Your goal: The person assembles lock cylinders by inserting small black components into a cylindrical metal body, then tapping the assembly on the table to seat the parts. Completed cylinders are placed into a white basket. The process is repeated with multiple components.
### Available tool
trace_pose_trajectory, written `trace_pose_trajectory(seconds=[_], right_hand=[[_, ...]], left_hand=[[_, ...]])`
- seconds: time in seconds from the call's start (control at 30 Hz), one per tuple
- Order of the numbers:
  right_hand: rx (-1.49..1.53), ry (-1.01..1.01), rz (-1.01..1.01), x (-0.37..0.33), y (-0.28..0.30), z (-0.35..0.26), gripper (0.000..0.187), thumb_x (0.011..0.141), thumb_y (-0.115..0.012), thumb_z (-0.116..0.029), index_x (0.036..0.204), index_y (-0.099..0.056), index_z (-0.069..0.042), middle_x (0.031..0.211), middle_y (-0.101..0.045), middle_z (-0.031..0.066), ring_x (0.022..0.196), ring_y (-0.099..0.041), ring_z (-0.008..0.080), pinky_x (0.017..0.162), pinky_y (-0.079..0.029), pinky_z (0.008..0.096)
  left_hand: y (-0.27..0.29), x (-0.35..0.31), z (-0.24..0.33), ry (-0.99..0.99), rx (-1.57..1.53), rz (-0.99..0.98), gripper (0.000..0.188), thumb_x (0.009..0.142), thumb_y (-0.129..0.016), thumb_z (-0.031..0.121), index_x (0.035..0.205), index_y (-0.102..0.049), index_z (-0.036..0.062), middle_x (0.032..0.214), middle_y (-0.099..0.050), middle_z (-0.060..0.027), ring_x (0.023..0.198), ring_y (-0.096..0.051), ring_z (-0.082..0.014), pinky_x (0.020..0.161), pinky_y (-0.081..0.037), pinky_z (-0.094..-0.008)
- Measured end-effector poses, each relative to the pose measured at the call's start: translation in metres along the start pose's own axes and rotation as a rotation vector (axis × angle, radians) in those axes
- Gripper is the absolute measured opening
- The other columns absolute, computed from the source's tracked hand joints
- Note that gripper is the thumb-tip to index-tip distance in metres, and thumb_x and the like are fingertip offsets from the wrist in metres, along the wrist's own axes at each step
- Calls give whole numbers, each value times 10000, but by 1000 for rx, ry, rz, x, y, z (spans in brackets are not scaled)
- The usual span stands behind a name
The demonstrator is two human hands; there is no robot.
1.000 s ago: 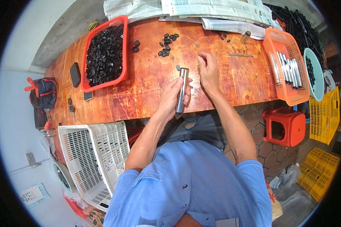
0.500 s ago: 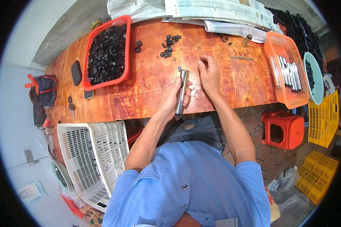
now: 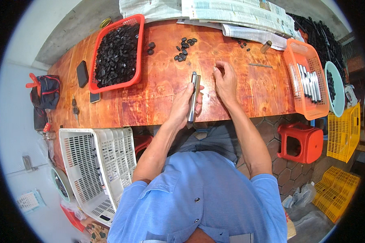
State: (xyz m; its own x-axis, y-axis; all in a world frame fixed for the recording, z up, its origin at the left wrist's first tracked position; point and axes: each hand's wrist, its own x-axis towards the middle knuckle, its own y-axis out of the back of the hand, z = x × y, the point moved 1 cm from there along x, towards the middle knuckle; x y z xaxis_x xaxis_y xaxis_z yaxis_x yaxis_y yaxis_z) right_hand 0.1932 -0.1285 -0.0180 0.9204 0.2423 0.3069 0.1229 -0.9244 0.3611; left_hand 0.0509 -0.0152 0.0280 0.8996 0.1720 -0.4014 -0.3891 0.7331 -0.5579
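My left hand (image 3: 184, 102) grips a shiny metal tube (image 3: 194, 95) above the table's near edge, thumb along one side and fingers round the other. The tube stands nearly lengthwise to me, with a small grey piece (image 3: 194, 73) at its far end and a dark tip at its near end. To the right of it, my right hand (image 3: 226, 83) hovers over the wooden table (image 3: 162, 81), apart from the tube. Its fingers are loosely bent, a small gap shows between thumb and forefinger, and I see nothing held there.
A red basket (image 3: 142, 52) of small black parts stands left, several loose black caps (image 3: 184, 52) lie ahead. On the right are an orange basket (image 3: 290, 77) with metal tubes, a thin rod (image 3: 260, 65) and a green basin (image 3: 340, 87). A white crate (image 3: 113, 162) and red stool (image 3: 310, 141) stand below table level.
The grey piece, tilted off to the left of the tube's far end before, now sits in line with that end. My right hand has hardly moved.
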Motion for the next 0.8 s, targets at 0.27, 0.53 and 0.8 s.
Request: trace_pose_trajectory(seconds=[0.27, 0.53, 0.8], right_hand=[[10, -17, -16, -1, 0, 2, 237, 902, -614, -122, 1097, -624, 13, 1048, -651, 176, 1013, -625, 323, 903, -490, 412], [-21, -7, -17, 0, 2, -5, 232, 886, -616, -105, 1087, -628, 12, 1036, -654, 169, 1002, -623, 329, 904, -485, 416], [-20, -1, -15, -1, 1, -3, 238, 874, -619, -102, 1084, -633, 10, 1032, -655, 170, 996, -621, 334, 904, -480, 421]], left_hand=[[10, 2, -4, -54, 210, -26, 423, 1060, -474, 442, 1103, -545, 27, 696, -503, -1, 527, -471, -97, 484, -396, -239], [6, -2, -2, -33, 179, -47, 429, 1068, -449, 450, 1048, -559, 36, 694, -526, 1, 523, -469, -84, 489, -390, -228], [4, -1, -4, -14, 95, -44, 474, 1076, -395, 484, 1032, -558, 40, 668, -509, 5, 518, -463, -79, 475, -379, -222]])
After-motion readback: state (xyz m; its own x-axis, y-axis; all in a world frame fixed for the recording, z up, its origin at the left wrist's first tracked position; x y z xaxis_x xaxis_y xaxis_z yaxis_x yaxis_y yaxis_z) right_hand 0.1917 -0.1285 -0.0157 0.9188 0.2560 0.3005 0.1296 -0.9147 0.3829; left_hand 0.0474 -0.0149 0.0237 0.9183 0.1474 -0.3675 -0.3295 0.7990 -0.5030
